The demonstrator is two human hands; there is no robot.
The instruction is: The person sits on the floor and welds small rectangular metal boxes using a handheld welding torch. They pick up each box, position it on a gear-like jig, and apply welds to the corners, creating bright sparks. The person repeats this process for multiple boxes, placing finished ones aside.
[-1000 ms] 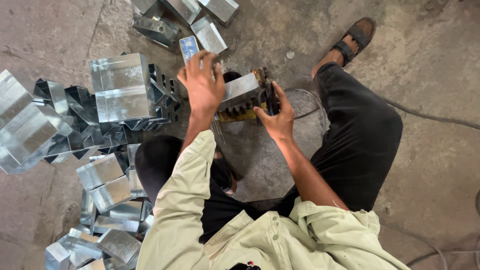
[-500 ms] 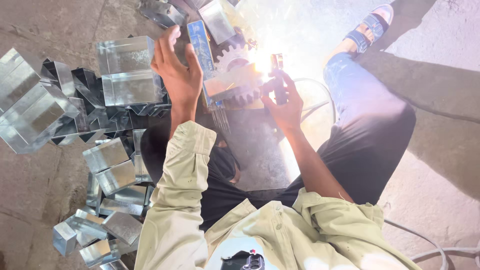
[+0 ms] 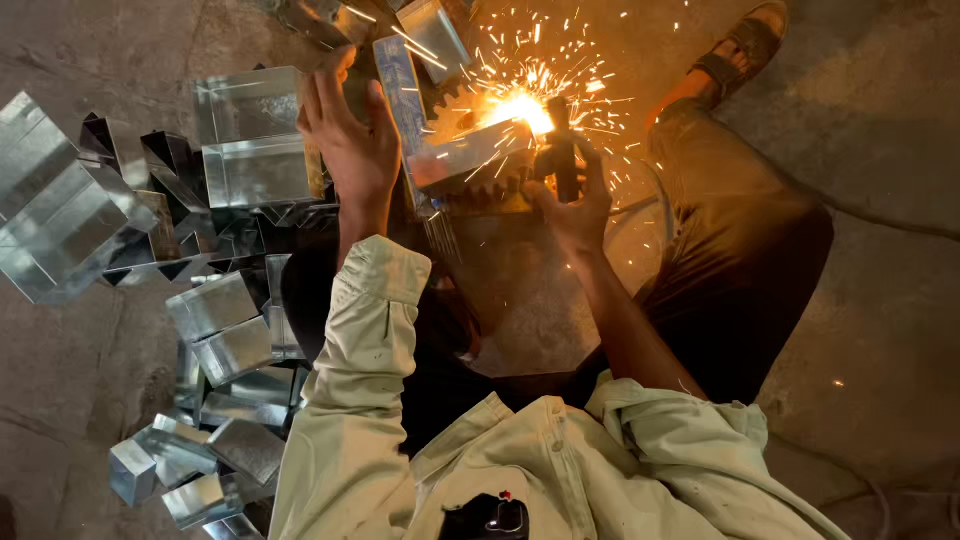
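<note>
Sparks now spray orange where a white glare sat a moment ago, and the raised left hand (image 3: pixel 352 140) has lifted, fingers spread, holding nothing. One right hand (image 3: pixel 575 205) is closed around the dark welding holder (image 3: pixel 560 150), its tip on the shiny rectangular sheet-metal box (image 3: pixel 470 158) resting on the toothed steel gear (image 3: pixel 470 185). Over a dozen galvanised folded boxes (image 3: pixel 215 330) lie piled left, smooth and reflective.

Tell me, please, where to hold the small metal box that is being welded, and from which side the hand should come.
Probably grip the metal box at its left end, from the left, as the left hand is placed. The arc burns at the right end, where the right hand holds the welding holder.
</note>
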